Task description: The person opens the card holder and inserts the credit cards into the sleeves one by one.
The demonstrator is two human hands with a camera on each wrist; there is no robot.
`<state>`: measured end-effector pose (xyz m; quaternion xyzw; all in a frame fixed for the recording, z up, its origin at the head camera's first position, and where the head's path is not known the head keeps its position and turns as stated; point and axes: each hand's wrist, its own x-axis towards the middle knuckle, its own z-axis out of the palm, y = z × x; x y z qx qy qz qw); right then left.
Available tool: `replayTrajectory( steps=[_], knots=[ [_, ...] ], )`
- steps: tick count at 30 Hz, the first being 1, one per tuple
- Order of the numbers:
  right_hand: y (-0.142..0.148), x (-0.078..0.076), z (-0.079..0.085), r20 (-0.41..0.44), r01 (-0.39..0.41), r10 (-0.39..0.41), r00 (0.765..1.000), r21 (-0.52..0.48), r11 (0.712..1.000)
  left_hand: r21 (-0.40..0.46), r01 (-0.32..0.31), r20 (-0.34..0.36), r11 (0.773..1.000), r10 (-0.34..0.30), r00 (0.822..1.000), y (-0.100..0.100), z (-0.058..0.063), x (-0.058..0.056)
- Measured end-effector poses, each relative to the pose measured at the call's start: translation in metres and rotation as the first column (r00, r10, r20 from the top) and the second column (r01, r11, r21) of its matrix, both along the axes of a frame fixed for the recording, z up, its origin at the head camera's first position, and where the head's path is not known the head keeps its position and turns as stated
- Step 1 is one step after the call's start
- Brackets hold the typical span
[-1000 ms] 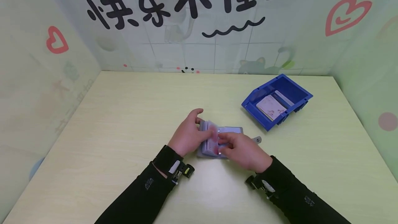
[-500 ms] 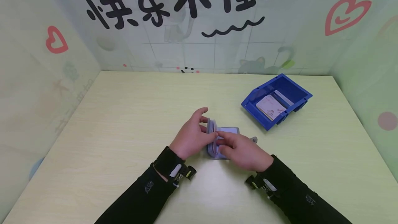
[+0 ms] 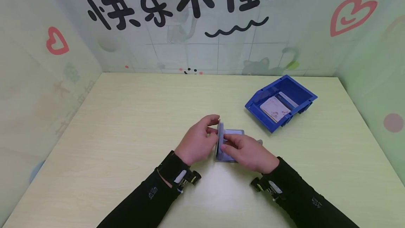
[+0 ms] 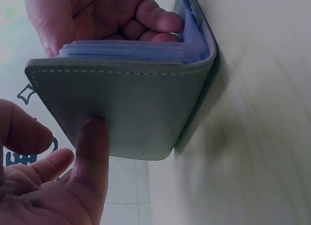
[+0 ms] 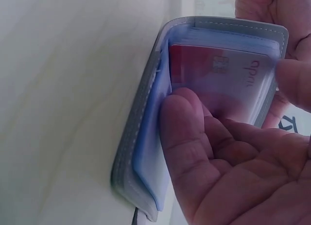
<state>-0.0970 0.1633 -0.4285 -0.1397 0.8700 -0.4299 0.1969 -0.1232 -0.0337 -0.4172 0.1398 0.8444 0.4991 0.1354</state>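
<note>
A small grey card holder (image 4: 131,101) with pale stitching stands half folded on the table, one cover upright, the other low. Clear sleeves (image 4: 126,51) fill its inside, and a red and white card (image 5: 221,72) shows in one of them. My left hand (image 3: 197,141) is behind the upright cover, a straight fingertip against its outside and the thumb near its top edge. My right hand (image 3: 248,150) reaches in from the other side, bent fingertips at the sleeves by the fold. I cannot tell whether these pinch a sleeve.
A blue plastic bin (image 3: 257,99) stands tilted at the back right, holding a pink-patterned card stack (image 3: 274,109) and other flat items. The holder's strap tab (image 3: 260,141) sticks out near my right hand. Printed cloth walls (image 3: 202,52) border the pale table (image 3: 142,105).
My left hand has moved right, swinging the left cover and sleeves up from lying spread to standing upright near the fold. The right hand stays almost in place.
</note>
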Motion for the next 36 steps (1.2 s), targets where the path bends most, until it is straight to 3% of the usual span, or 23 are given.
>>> replayTrajectory(
  steps=[7, 14, 20, 23, 28, 32, 36],
  knots=[
    [0.006, -0.002, 0.004, -0.016, -0.023, 0.023, 1.000, 0.022, 1.000, -0.027, 0.035, 0.008, 0.999, -0.034, 0.999, 0.003, -0.003, 0.002],
    [0.017, -0.005, 0.014, -0.016, 0.033, -0.032, 0.999, 0.097, 0.995, -0.158, 0.118, -0.025, 0.980, -0.123, 0.992, 0.005, -0.011, 0.003],
    [0.026, -0.008, 0.021, 0.016, 0.068, -0.073, 0.997, 0.210, 0.975, -0.356, 0.194, -0.095, 0.914, -0.242, 0.966, 0.007, -0.014, 0.002],
    [0.031, -0.010, 0.024, 0.023, 0.076, -0.084, 0.996, 0.244, 0.967, -0.434, 0.202, -0.093, 0.878, -0.266, 0.959, 0.007, -0.014, 0.001],
    [0.040, -0.011, 0.028, -0.041, 0.128, -0.122, 0.992, 0.278, 0.952, -0.503, 0.203, -0.108, 0.840, -0.294, 0.950, 0.009, -0.013, 0.000],
    [0.047, -0.012, 0.030, -0.108, 0.171, -0.141, 0.984, 0.369, 0.914, -0.542, 0.186, -0.120, 0.819, -0.295, 0.948, 0.012, -0.012, 0.001],
    [0.050, -0.014, 0.029, -0.110, 0.146, -0.107, 0.988, 0.461, 0.875, -0.601, 0.156, -0.150, 0.784, -0.302, 0.941, 0.016, -0.013, 0.001]
  ],
)
